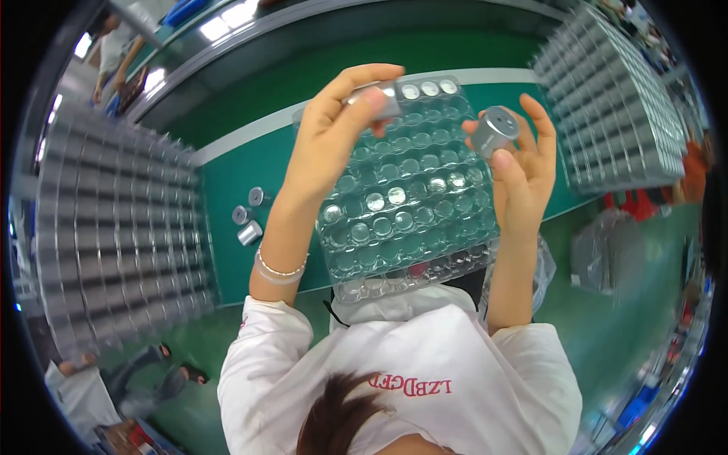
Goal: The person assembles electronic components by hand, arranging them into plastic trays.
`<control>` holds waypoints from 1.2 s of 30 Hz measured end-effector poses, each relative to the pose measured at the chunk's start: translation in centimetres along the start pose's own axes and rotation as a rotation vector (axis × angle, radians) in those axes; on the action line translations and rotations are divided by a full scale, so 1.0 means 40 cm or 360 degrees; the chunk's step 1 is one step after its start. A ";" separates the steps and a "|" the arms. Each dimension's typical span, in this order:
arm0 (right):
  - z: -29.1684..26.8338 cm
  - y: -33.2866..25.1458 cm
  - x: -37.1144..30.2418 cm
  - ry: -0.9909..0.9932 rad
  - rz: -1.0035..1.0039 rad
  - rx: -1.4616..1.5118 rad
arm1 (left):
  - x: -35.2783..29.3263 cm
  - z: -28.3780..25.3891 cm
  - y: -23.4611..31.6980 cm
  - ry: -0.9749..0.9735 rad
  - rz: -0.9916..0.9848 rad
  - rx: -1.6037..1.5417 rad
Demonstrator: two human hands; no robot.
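Evidently the left hand's [326, 136] grip holds a silver cylinder [390, 103] at twelve o'clock, the right hand's [527, 171] another cylinder [493, 135] at two. Near centre spreads a clear moulded tray [390, 250]; three loose cylinders [249, 232] lie at nine on the green surface [221, 178], flanked by stacked trays [125, 220]. A co-worker [117, 49] appears at ten.

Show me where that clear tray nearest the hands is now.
In the head view, the clear tray lies mid-picture, just beyond the white shirt. The loose metal cylinders are to its left, and the right hand is by its right edge.
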State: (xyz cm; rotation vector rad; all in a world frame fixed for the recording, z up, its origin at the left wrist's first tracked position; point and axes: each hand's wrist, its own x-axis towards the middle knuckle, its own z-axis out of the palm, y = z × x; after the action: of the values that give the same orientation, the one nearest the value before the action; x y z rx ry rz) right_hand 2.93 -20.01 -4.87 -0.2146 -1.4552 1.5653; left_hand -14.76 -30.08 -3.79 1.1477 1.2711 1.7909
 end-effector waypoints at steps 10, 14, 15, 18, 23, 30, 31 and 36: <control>-0.009 0.159 0.157 -0.0464 0.0495 -0.0537 | -0.011 -0.172 -0.083 0.0110 -0.0298 0.0803; 0.047 0.292 0.238 -0.0791 -0.0090 -0.1174 | 0.050 -0.158 -0.125 0.0236 -0.0262 0.1215; 0.067 0.318 0.247 -0.0802 -0.0101 -0.1161 | 0.064 -0.166 -0.145 0.0127 -0.0215 0.1570; 0.104 0.382 0.269 -0.0975 -0.0263 -0.1903 | 0.108 -0.193 -0.200 -0.0050 -0.0148 0.1956; 0.119 0.381 0.252 -0.1075 -0.0306 -0.2194 | 0.091 -0.190 -0.153 0.0097 0.0272 0.2101; -0.165 0.015 0.219 -0.0337 -0.0044 -0.1645 | -0.142 0.102 0.232 -0.0291 0.1047 0.0068; -0.213 -0.010 0.208 -0.0298 0.0068 -0.1823 | -0.170 0.115 0.251 -0.0303 0.1047 0.0041; -0.499 0.073 0.064 -0.0384 0.0014 -0.2408 | -0.176 0.119 0.266 -0.0651 0.1091 -0.0699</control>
State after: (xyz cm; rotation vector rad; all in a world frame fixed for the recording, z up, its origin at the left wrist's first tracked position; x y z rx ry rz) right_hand 13.68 -4.14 -11.67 -0.8928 -2.5488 0.1813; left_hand -7.79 -37.78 5.00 1.6827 0.2206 2.0035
